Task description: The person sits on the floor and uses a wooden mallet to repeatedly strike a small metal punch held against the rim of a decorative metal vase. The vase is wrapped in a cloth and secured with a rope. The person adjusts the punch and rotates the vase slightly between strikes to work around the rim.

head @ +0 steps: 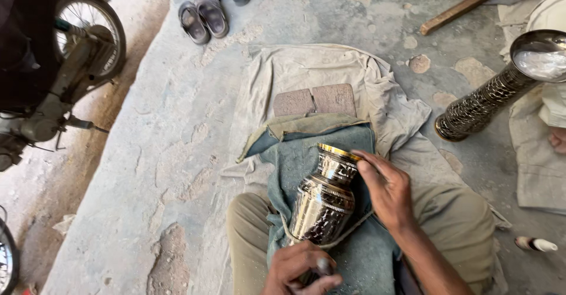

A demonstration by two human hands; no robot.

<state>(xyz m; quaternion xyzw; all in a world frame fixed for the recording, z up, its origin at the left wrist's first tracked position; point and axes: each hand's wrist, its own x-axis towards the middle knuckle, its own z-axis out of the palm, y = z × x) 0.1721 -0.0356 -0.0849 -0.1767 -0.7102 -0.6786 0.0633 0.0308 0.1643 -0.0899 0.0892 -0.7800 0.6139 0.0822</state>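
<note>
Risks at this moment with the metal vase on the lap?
1. The metal vase lies tilted on a blue cloth over the knees, steadied only by the right hand near its neck; it could probably roll off onto the concrete floor.
2. The left hand grips a small tool at the base; a slip might scratch the polished surface or nick a finger.

A metal vase (324, 203) lies on a cloth (354, 254) over the lap, two bricks (315, 101) beyond.
</note>
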